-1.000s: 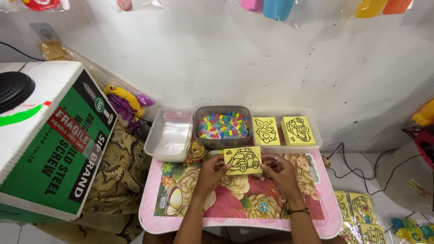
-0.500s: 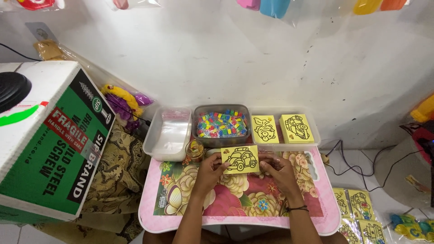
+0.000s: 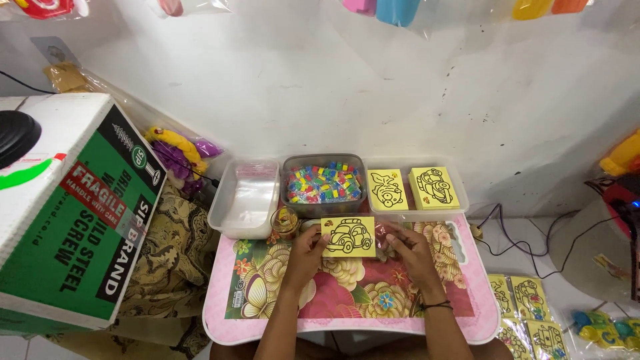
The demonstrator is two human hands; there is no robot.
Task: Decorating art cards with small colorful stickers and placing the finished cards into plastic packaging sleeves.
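Note:
A yellow card with a black outline drawing of a car [image 3: 348,236] is held over the far part of a small pink table with a floral top [image 3: 347,293]. My left hand [image 3: 308,250] pinches the card's left edge. My right hand [image 3: 407,248] is at its right edge, fingers touching the card. Just beyond the card stands a grey tub of small multicoloured pieces [image 3: 323,183]. To its right a clear tray [image 3: 460,200] carries two stacks of yellow outline cards [image 3: 388,189].
A clear tray with plastic bags [image 3: 245,197] and a small jar [image 3: 285,221] sit at the far left of the table. A large green and white cardboard box [image 3: 73,207] stands left. More packed yellow cards [image 3: 527,313] and cables lie on the floor at right.
The card and both hands have stayed nearly in place; the view has shifted slightly.

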